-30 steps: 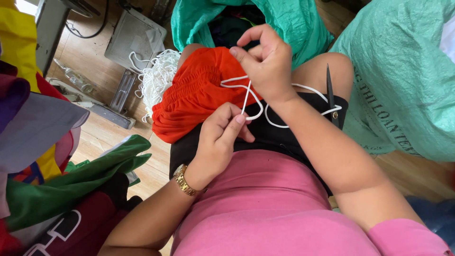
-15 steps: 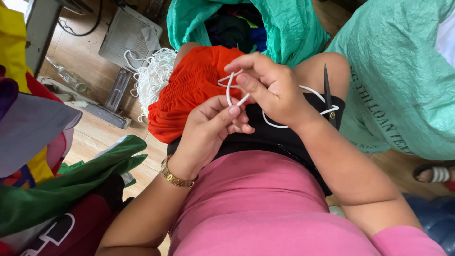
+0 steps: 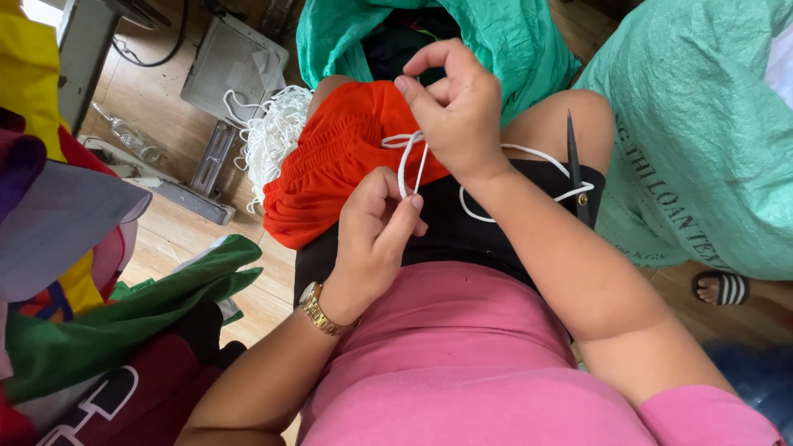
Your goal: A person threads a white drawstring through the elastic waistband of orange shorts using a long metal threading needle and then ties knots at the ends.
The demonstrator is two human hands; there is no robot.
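An orange garment [image 3: 334, 161] with a gathered waistband lies over my lap. A white cord [image 3: 409, 165] runs from it in a loop between both hands and trails across my black shorts toward the right. My left hand [image 3: 376, 227], with a gold watch on the wrist, pinches the lower end of the cord loop. My right hand [image 3: 454, 107] pinches the upper part of the cord above the waistband. Black scissors [image 3: 576, 169] rest on my right thigh, touching the trailing cord.
A bundle of white cords [image 3: 273, 136] lies beside the orange garment. Green sacks [image 3: 694, 140] stand ahead and to the right. Coloured garments [image 3: 99, 322] pile at the left. A metal pedal base [image 3: 206, 165] sits on the wooden floor. Another person's sandalled foot [image 3: 719, 289] shows at the right.
My right hand has lifted and shifted a little away from my body, drawing the cord loop taut. My left hand has closed on the lower cord.
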